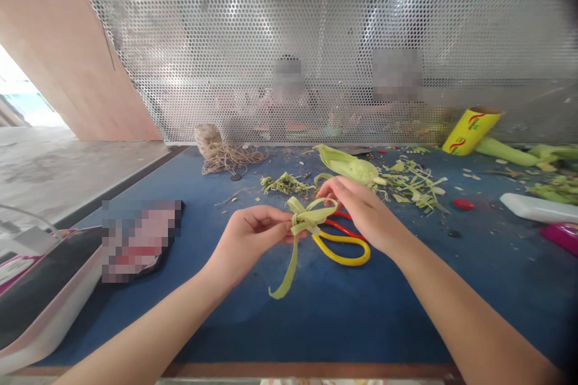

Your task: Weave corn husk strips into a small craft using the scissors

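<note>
My left hand (257,231) pinches a pale green knot of husk strips (311,216) between thumb and fingers, above the blue tabletop. Loops stand out from the knot toward the right, and one loose tail curls down toward me. At the loops' upper right, my right hand (361,207) is closed with bent fingers on a strip; its fingertips are partly hidden. Below the knot lies a pair of scissors (341,260) with one yellow and one red handle, blades out of sight. A green corn husk (345,165) rests just behind my right hand.
Shredded husk (413,183) and a twisted green pile (286,183) litter the table (280,331). Brown twine (232,156) is at back left, a phone-like dark object (174,237) at left. A yellow roll (472,131) leans before the perforated metal screen (253,30); people sit beyond.
</note>
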The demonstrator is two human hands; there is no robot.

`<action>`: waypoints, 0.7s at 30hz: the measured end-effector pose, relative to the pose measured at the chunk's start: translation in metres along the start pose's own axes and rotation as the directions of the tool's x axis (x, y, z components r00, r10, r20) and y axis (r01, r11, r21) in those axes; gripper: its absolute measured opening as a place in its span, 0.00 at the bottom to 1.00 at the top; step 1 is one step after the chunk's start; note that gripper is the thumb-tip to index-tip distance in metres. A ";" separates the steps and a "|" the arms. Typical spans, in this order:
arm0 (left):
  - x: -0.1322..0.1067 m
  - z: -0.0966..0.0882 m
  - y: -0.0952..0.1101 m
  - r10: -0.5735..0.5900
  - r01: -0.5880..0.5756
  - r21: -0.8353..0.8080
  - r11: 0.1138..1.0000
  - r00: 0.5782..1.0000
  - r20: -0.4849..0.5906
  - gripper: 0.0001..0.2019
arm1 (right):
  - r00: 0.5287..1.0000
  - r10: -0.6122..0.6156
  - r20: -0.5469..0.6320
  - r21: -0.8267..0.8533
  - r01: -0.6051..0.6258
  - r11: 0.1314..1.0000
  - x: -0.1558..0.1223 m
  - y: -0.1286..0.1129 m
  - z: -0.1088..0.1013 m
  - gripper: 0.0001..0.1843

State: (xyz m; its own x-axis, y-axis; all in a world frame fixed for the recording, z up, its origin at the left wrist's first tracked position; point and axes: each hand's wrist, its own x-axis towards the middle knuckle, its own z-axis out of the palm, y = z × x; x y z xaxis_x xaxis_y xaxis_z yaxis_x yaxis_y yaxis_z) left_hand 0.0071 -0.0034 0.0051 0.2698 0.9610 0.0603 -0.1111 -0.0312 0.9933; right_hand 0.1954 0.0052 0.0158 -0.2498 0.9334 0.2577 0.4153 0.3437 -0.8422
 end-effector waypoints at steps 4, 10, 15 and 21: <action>0.001 0.000 0.001 0.023 -0.026 0.052 0.998 0.998 0.050 0.01 | 0.954 0.043 0.298 0.238 -0.117 0.964 0.000 -0.004 0.000 0.32; 0.002 -0.001 -0.002 0.043 -0.055 0.137 0.989 0.995 0.088 0.01 | 0.859 -0.091 0.505 0.334 -0.097 0.938 0.000 -0.005 0.000 0.24; 0.002 -0.001 0.002 0.022 -0.041 0.181 0.983 0.994 0.104 0.01 | 0.916 -0.009 0.401 0.093 -0.031 0.995 0.001 0.001 0.000 0.25; 0.003 -0.004 0.009 0.083 -0.072 0.203 0.977 0.995 -0.046 0.04 | 0.982 0.041 0.183 0.172 -0.073 0.982 0.007 0.005 -0.013 0.18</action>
State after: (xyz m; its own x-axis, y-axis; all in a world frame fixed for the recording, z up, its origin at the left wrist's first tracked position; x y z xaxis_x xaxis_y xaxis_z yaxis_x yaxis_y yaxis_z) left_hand 0.0028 -0.0001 0.0142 0.2151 0.9668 0.1377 0.0663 -0.1551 0.9857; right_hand 0.2070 0.0144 0.0193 -0.3884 0.9120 0.1315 0.2763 0.2514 -0.9276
